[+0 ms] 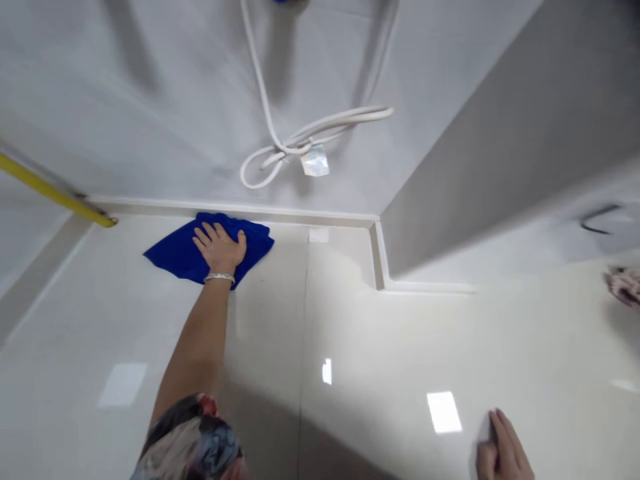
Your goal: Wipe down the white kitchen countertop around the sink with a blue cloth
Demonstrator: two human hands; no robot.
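My left hand lies flat with its fingers spread on a blue cloth, which rests on the glossy pale floor against the skirting at the foot of the wall. A silvery bracelet circles the left wrist. At the bottom right, my right hand touches or hovers just over the floor, its fingers stretched out and nothing seen in it. Part of that hand is cut off by the frame's lower edge.
A looped white cable with a tag hangs in front of the wall. A yellow pole leans at the left. The wall juts out at right, with a skirting corner. A crumpled brownish-pink item lies at the far right.
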